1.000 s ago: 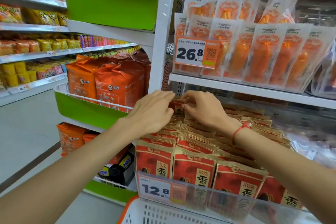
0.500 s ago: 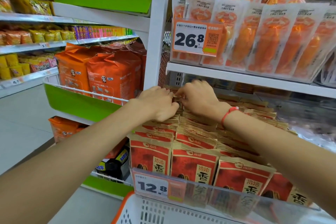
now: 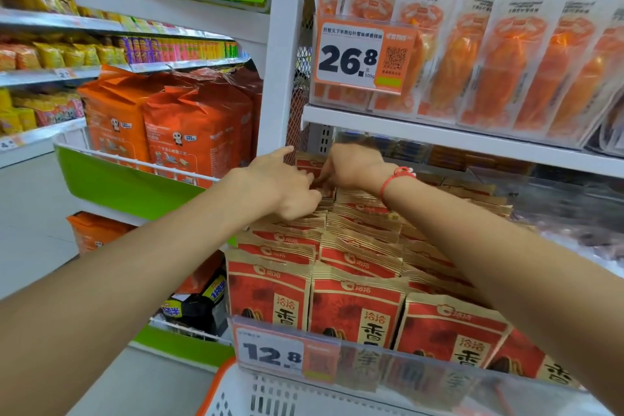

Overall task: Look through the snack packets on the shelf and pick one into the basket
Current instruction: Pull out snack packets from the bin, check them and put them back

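Both hands at the back of the red packets (image 3: pixel 354 300): right hand (image 3: pixel 354 167) pinches a rear packet; left hand (image 3: pixel 280 184), forefinger extended, parts the row. Basket (image 3: pixel 236 392) waits below.

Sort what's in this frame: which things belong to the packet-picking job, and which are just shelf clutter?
Job:
- red snack packets, rows on the lower shelf
- left hand and right hand, both at the back packets
- basket, below the shelf edge

Bystanders:
- 12.8 price tag
- 26.8 price tag
- orange-and-white packets above
- orange panda bags to the left
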A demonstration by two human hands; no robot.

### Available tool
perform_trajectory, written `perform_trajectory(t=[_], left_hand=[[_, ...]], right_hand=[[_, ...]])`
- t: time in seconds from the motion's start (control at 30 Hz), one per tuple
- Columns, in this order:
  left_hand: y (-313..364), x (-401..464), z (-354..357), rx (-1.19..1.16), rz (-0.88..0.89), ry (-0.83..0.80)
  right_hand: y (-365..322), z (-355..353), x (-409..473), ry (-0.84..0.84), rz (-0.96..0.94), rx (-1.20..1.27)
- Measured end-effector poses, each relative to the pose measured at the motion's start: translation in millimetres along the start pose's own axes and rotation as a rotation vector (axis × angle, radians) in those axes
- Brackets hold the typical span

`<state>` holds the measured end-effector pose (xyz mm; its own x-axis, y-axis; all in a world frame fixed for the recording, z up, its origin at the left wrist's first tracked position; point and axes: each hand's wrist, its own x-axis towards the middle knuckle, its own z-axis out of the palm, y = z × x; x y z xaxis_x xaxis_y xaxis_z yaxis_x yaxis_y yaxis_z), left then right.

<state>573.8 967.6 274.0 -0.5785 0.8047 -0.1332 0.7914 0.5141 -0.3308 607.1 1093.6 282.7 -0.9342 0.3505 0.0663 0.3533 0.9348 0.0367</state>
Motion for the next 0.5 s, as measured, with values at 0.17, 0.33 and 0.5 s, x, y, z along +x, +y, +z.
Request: perform_trajectory(t=[0.17,0.33,0.5], left_hand=[[-1.0,8.1,0.4,0.032,0.049,-0.091],[2.5,2.9,-1.3,0.061,0.057,-0.111],[2.9,-3.1,-0.5,0.042,0.074,-0.082]], right_hand=[[-4.9,7.1,9.1,-0.059,0.060,0.038],[3.3,2.7,-8.2,-0.117,-0.040,0.095],[16.3,6.0,-26.1,0.092,-0.094,0.423]])
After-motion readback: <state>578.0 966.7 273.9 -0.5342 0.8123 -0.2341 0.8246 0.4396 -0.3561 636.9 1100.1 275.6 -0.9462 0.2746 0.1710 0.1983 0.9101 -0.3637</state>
